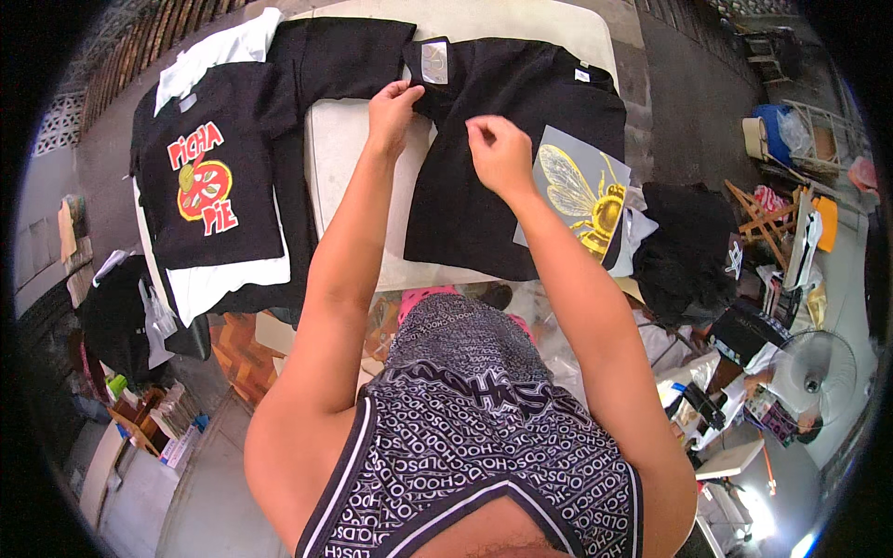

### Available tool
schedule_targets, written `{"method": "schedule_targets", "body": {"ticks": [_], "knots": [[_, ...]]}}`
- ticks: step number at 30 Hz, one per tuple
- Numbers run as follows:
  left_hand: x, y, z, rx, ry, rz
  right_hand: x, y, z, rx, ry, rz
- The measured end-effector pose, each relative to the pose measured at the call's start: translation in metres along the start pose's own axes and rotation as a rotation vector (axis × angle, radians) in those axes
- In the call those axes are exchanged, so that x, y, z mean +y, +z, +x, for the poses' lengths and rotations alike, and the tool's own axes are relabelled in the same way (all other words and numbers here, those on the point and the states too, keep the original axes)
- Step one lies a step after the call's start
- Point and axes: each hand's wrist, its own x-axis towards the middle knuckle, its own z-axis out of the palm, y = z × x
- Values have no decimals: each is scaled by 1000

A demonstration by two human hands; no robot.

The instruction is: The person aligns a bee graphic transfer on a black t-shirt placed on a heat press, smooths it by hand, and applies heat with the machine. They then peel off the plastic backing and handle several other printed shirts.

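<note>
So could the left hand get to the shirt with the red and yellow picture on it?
Probably yes. The left hand pinches the edge of the black T-shirt on the white table. The printed T-shirt lies flat just to its left, with nothing standing between them. It would have to let go first.

— What sort of place is this looking like?
— A small garment-printing workshop. Black printed shirts are lying across the white desk at the upper middle, a fan is standing at the lower right, and supplies are cluttering the floor at the lower left.
</note>
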Motion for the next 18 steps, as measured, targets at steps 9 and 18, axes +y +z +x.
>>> {"method": "schedule_targets", "body": {"ticks": [9,18], "knots": [[10,-1,-11,-300,-50,-370,3,41,74,42,-288,-214],[6,-10,5,-356,-114,-450,19,41,101,41,-325,-176]]}}
